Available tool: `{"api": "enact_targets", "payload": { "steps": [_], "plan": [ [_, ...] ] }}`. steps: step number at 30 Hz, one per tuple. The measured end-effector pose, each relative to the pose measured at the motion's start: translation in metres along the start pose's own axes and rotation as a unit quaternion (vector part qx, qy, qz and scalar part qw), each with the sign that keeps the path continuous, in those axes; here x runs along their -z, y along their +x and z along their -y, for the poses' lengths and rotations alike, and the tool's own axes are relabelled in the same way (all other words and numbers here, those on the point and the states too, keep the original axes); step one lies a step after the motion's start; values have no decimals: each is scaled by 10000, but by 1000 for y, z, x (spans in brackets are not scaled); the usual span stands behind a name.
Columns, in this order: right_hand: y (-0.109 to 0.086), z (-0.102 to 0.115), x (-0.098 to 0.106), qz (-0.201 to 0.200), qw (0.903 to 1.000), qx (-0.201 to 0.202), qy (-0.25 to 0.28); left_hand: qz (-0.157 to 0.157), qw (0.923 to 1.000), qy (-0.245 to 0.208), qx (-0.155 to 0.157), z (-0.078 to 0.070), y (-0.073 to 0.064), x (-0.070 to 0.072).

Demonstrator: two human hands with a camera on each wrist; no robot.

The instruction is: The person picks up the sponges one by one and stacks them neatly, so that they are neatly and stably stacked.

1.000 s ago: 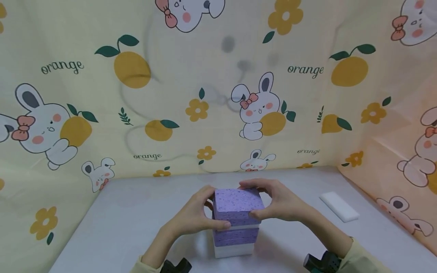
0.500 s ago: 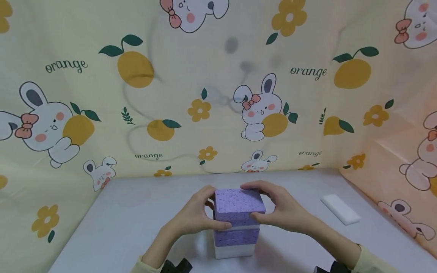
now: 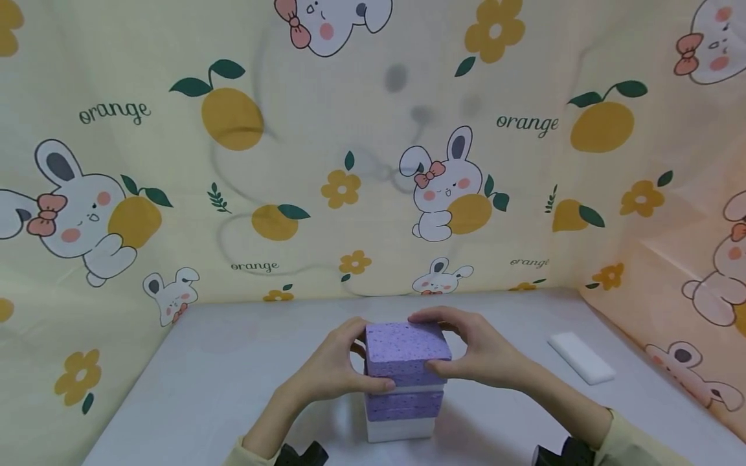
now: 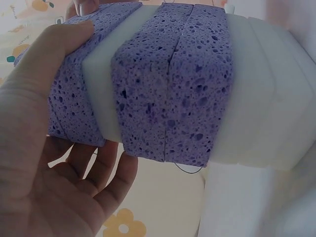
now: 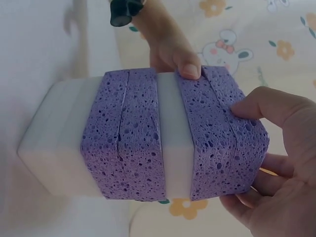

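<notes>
A stack of sponges stands upright in front of me in the head view. At its foot are several white sponges, then a purple pair, a single white sponge and another purple pair on top. My left hand grips the upper purple pair from the left, its thumb on the front face of the lower purple sponge. From the right, my right hand holds the top purple sponge, thumb at the front corner and fingers behind. The stack hides some of the left fingers in the head view.
A loose white sponge lies flat on the white table to the right. A patterned cloth with rabbits and oranges hangs behind the table and along its sides.
The head view has shifted slightly. My right forearm has swung a little to the right, and the top purple sponge has moved only slightly. Both hands keep their hold on the stack.
</notes>
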State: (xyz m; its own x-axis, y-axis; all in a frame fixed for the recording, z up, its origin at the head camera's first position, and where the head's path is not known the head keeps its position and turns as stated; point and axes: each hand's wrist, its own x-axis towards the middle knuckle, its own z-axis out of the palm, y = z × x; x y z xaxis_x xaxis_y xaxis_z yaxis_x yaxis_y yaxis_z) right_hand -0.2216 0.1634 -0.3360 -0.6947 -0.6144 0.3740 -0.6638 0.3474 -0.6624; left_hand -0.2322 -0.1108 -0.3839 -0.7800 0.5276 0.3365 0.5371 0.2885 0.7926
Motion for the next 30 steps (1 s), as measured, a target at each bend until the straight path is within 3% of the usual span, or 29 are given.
{"api": "enact_targets", "payload": {
  "steps": [8,13,19,22,25,30],
  "plan": [
    [-10,-3,3,-70,10000,-62,-15,84,9999,-88,22,1,3,-3],
    [-26,-9,13,-570,9978,-329,53,123,9999,-57,62,0,4,-5],
    [-46,-29,27,-1302,9889,-596,-400,165,9998,-57,113,0,4,-4],
    [-58,-43,38,-1565,9786,-1072,-791,171,9997,-78,136,1,3,-3],
    [-72,-58,51,-1793,9607,-1687,-1284,170,9997,-162,114,1,2,-2],
    [-101,-85,79,-2139,9325,-2175,-1934,130,9995,-279,-8,2,1,-1]
  ]
}}
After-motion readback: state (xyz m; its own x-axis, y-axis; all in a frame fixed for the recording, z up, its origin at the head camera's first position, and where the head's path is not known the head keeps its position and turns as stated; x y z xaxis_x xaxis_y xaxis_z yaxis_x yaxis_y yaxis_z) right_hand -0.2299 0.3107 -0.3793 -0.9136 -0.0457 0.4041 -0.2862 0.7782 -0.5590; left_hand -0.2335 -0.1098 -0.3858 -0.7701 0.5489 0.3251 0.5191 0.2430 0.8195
